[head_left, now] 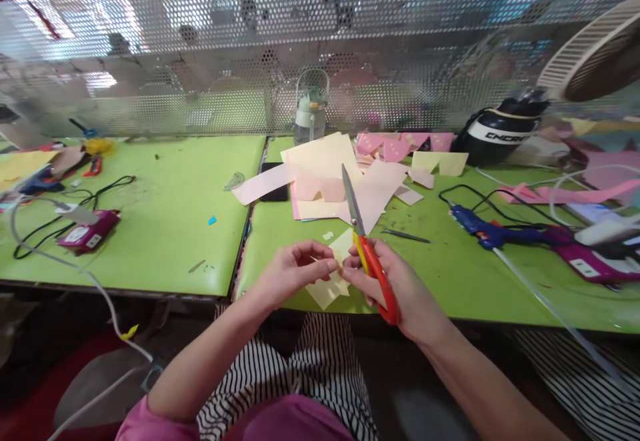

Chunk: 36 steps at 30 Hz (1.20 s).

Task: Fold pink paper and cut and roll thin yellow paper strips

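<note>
Striped trousers (330, 341) show below the near edge of the green worktop (440, 294). Just over that edge, the left hand (303, 268) has its grip pinched on a small pale scrap (339, 258), which sits between the fingertips of both hands. The right hand (395, 278) has its grip wrapped around the red-handled scissors (369, 251), blades pointing away; its thumb and finger also meet at the scrap. Pale yellow paper (323, 291) lies beneath the hands. Beyond are dark tweezers (406, 236) and, to the right, a blue glue gun (475, 226). Farther back, pink and cream sheets (320, 154) overlap, a pink strip (265, 184) crossing a dark flat object (274, 194). A bottle (310, 118) stands behind them, before a metal mesh screen (210, 104).
</note>
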Motion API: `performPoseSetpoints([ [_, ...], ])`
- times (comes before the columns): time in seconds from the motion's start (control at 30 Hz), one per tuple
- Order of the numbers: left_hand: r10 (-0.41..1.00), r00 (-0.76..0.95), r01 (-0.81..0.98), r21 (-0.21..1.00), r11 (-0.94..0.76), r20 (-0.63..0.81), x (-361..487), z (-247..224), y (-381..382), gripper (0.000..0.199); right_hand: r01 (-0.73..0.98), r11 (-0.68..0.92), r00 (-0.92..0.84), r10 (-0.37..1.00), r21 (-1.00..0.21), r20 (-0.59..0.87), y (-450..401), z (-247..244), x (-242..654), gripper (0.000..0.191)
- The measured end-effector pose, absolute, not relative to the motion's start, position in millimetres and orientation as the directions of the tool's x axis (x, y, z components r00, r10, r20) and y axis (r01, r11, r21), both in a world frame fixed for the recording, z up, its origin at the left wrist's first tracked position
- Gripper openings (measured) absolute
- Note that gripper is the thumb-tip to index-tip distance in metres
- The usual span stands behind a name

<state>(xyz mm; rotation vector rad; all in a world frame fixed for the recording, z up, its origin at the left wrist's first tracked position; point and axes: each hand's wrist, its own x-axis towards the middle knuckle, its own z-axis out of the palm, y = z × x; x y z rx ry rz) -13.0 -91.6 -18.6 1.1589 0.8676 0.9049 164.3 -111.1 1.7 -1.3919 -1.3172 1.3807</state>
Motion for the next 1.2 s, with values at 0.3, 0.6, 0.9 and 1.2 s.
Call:
performPoseSetpoints([
  [0.3, 0.914, 0.344, -0.315, 0.890, 0.329, -0.216, 2, -26, -97, 0.037, 0.059, -0.233, -0.074, 0.969, -0.971, -0.237, -115, -2, 158, 0.051],
  [0.6, 0.912, 0.330, -0.317, 0.881, 0.351, -0.245, 6, -26, -101, 0.037, 0.018, -0.200, -0.039, 0.979, -0.980, -0.201, -118, -15, 155, 0.052],
  [0.9, 0.964, 0.250, -0.038, 0.996, -0.080, 0.087, 2, -25, -107, 0.017, 0.113, -0.026, 0.004, 1.000, -0.993, -0.026, -114, -10, 166, 0.048],
  [1.2, 0.941, 0.338, 0.058, 0.997, -0.047, 0.025, 2, -28, -112, 0.019, 0.116, -0.059, -0.001, 0.998, -0.991, -0.060, -117, -10, 162, 0.049],
])
